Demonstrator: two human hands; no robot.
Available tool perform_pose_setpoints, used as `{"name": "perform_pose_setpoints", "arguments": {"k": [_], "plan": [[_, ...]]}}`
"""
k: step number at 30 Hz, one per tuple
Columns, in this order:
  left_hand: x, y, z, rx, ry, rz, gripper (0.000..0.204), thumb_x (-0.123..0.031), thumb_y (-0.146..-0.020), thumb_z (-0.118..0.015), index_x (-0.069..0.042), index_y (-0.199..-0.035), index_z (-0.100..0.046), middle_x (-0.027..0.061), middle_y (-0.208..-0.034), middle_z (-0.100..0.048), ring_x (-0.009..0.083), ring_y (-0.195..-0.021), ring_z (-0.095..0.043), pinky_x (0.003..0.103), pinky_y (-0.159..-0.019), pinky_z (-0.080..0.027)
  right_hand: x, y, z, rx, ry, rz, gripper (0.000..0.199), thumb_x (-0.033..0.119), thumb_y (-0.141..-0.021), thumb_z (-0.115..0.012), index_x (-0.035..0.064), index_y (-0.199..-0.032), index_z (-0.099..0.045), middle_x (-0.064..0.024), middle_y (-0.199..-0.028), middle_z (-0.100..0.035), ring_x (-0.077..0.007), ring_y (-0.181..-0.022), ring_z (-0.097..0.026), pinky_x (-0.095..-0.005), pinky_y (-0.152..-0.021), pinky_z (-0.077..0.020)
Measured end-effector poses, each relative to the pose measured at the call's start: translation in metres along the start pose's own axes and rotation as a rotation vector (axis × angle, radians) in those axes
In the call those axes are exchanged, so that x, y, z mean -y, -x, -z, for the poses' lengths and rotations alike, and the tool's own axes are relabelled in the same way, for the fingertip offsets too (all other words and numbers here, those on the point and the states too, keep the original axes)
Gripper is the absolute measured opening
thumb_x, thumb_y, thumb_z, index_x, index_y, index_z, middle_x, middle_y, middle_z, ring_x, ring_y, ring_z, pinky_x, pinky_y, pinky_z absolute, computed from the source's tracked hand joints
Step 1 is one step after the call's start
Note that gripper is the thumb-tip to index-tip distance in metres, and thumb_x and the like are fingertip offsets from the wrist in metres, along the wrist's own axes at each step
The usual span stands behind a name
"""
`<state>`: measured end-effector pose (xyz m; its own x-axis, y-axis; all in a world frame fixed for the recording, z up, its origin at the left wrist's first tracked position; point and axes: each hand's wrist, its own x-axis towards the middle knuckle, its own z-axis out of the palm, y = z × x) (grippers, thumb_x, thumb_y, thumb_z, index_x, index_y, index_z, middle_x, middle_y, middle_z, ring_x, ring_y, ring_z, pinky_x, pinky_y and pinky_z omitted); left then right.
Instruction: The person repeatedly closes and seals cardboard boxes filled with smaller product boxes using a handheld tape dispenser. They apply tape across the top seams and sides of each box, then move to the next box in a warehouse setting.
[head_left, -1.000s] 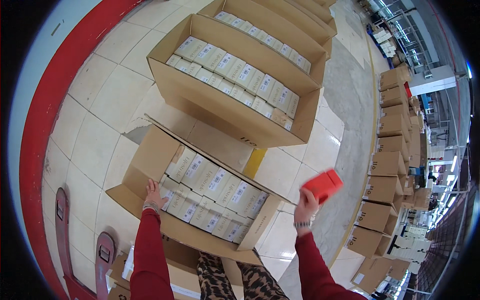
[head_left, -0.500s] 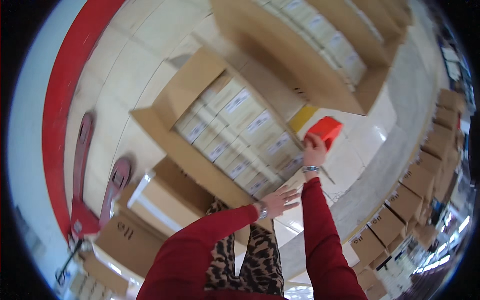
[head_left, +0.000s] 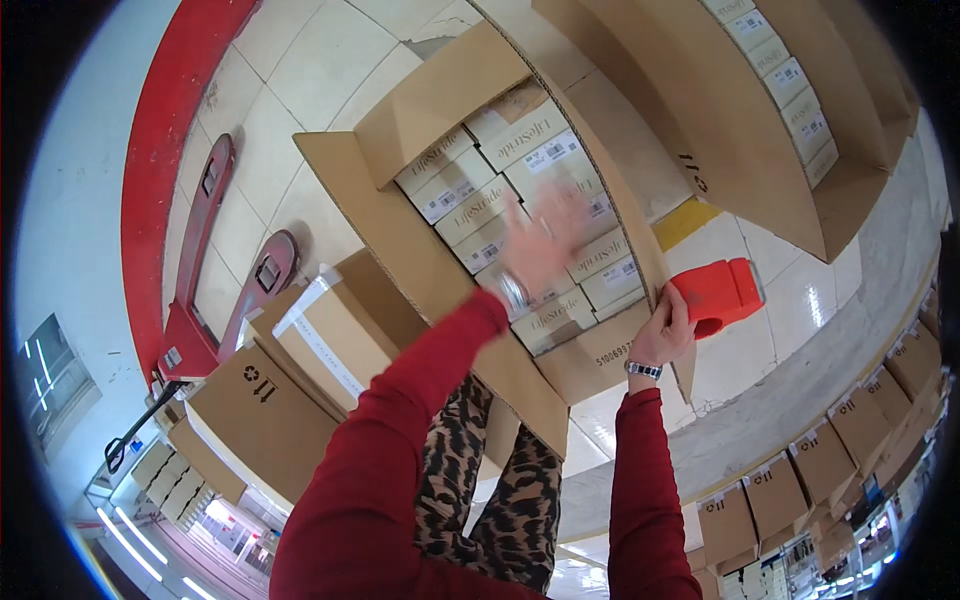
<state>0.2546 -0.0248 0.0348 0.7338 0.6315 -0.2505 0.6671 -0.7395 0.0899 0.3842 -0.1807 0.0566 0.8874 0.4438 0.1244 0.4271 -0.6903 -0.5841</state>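
In front of me an opened cardboard carton is packed with several cream shoe boxes bearing white labels. My left hand is over these boxes, blurred by motion, its fingers apart and nothing seen in them. At the carton's right edge, my right hand is closed around the near end of a red plastic tool with a round opening. The tool's exact kind is not clear. That hand's fingertips are beside the carton's raised side flap and partly hidden; whether they touch it I cannot tell.
Another open carton with shoe boxes stands at the upper right. Red pallet-jack forks lie on the tiled floor at left, near closed brown cartons. A long row of cartons lines the right side.
My left hand has gone from beside the carton's near corner to above the shoe boxes. My right hand keeps the red tool near the carton's right edge. The view has shifted and turned.
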Motion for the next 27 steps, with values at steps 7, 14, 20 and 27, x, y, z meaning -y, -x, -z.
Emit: {"name": "perform_pose_setpoints", "arguments": {"k": [7, 14, 20, 27], "plan": [[0.138, -0.064, -0.033, 0.404, -0.169, 0.277, 0.067, -0.043, -0.088, -0.039, -0.009, -0.142, -0.018, 0.01, -0.149, -0.013, 0.0323, -0.137, -0.002, 0.072, -0.096, -0.004, -0.019, 0.062, -0.019, 0.416, 0.393, 0.47, 0.048, 0.006, -0.063, -0.063, 0.0223, -0.109, -0.063, -0.0129, -0.116, -0.054, -0.0282, -0.109, -0.049, -0.0467, -0.085, -0.0338], [0.168, 0.019, 0.05, 0.1, -0.055, 0.048, 0.064, -0.036, -0.083, -0.052, -0.008, -0.137, -0.03, 0.013, -0.144, -0.026, 0.0261, -0.136, -0.015, 0.059, -0.104, -0.011, -0.026, -0.006, -0.035, 0.709, 0.508, 0.719, 0.078, 0.011, -0.067, -0.062, 0.0281, -0.137, -0.033, -0.0085, -0.077, -0.051, -0.024, -0.074, -0.054, -0.0395, -0.068, -0.0363], [0.164, 0.095, 0.014, -0.52, 1.666, 0.974, 0.086, -0.04, -0.083, -0.06, -0.002, -0.141, -0.008, 0.0129, -0.14, -0.033, 0.0249, -0.122, -0.042, 0.034, -0.102, -0.031, -0.007, -0.002, -0.036, 0.709, 0.279, 0.618, 0.073, 0.011, -0.073, -0.059, 0.017, -0.139, -0.029, -0.0082, -0.077, -0.056, -0.023, -0.071, -0.055, -0.0377, -0.066, -0.0375], [0.111, -0.057, -0.013, -0.007, 0.99, 1.536, 0.141, -0.08, -0.047, -0.062, -0.007, -0.139, 0.016, 0.0319, -0.14, 0.02, 0.0526, -0.127, 0.017, 0.066, -0.098, -0.004, -0.015, 0.01, -0.038, 0.693, 0.391, 0.661, 0.073, 0.018, -0.075, -0.061, 0.0218, -0.14, -0.027, -0.0069, -0.076, -0.055, -0.0224, -0.069, -0.055, -0.0383, -0.064, -0.038]]}}
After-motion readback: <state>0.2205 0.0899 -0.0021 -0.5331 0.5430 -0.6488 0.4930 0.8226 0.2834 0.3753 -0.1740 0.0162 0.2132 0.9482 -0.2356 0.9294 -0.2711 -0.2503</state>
